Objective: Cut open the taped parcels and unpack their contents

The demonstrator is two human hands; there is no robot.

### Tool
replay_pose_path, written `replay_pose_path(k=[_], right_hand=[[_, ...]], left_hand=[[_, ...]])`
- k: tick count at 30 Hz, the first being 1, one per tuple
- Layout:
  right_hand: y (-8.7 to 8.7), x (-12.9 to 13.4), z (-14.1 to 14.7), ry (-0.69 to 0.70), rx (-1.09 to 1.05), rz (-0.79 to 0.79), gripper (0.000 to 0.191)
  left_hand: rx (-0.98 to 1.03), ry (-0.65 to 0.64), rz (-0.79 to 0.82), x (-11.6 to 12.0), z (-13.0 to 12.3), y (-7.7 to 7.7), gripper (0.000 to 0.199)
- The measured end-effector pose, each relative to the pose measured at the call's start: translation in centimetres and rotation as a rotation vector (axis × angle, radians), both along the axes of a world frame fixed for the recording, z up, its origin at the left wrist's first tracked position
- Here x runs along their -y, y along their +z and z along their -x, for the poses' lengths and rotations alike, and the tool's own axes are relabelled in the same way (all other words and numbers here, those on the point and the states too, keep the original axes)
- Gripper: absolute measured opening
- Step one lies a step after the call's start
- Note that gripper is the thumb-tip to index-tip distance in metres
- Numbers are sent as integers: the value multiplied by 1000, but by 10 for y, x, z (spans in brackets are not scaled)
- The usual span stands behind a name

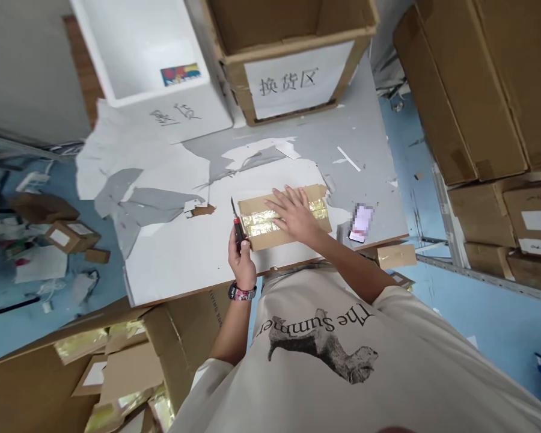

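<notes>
A flat cardboard box (pixel 260 242) lies on the table in front of me, with strips of shiny yellowish tape running along its top. My right hand (pixel 295 215) rests on the box with fingers spread, pressing over the tape. Just left of the box, my left hand (pixel 242 258) is wrapped round a black and red utility knife (pixel 238 228). Its dark blade is out and points away from me, close to the box's left end. A patterned band circles my left wrist.
A smartphone (pixel 360 224) lies right of the box. Behind stand a white foam bin (pixel 193 114) and an open cardboard carton (pixel 234 81) with a paper sign. Torn white paper (pixel 162 234) covers the grey tabletop. A large carton (pixel 31 373) of parcels sits lower left; stacked boxes (pixel 482 96) rise right.
</notes>
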State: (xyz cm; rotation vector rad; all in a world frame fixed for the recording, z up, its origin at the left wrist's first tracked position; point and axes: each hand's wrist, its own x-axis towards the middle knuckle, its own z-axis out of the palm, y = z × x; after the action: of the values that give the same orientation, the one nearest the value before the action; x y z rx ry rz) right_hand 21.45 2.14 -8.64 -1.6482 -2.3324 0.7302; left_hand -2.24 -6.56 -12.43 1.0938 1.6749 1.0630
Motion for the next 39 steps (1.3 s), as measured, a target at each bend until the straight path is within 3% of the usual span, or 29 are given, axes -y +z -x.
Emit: replay_pose_path(k=[4,9,13,19,27,33,39], right_hand=[[1,-6,4,-2,126,16,78],[-10,-13,16,121,304,-33,94],[-21,-14,17,201,342,-77,90],[-24,-11,11,170,361,-133,73],[-28,-7,8,171,356,-229,73],[-29,-6,9,165,349,-232,73],[-29,-6,9,166,372,-241,70]], left_hand=[[70,37,201,11,23,0,81],[51,36,111,21,60,-1,67],[-133,-108,-9,24,89,10,59],[-396,-422,-171,21,120,24,54],[-674,-706,-189,-9,130,20,57],[-836,-774,-150,-35,128,26,58],[-877,-819,-126,-41,136,29,60]])
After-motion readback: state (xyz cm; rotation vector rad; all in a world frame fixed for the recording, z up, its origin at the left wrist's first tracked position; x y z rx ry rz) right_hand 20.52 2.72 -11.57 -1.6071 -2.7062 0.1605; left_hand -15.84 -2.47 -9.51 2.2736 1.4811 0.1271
